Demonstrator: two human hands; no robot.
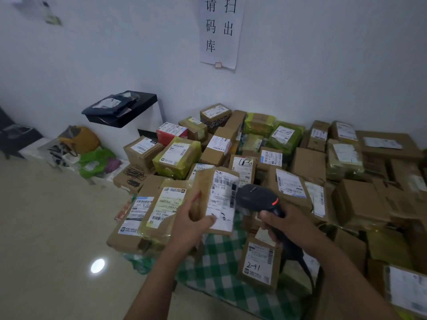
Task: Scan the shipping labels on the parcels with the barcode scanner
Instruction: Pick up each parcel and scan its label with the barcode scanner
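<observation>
My left hand [193, 224] grips a small brown cardboard parcel [203, 192] lifted above the pile, thumb lying on its white shipping label [222, 202]. My right hand [280, 224] holds a black barcode scanner [256, 197] by its handle. The scanner's head sits just right of the label, almost touching it, and a red light glows on its top. Its black cable [305, 269] trails down past my right forearm.
Several brown, yellow-taped and green parcels [286, 158] with labels are piled along the white wall on a green checked cloth [219, 269]. A box marked 2-41 [258, 262] lies below the scanner. A black tray [129, 107] and bags [92, 155] stand left; bare floor [53, 239] lower left.
</observation>
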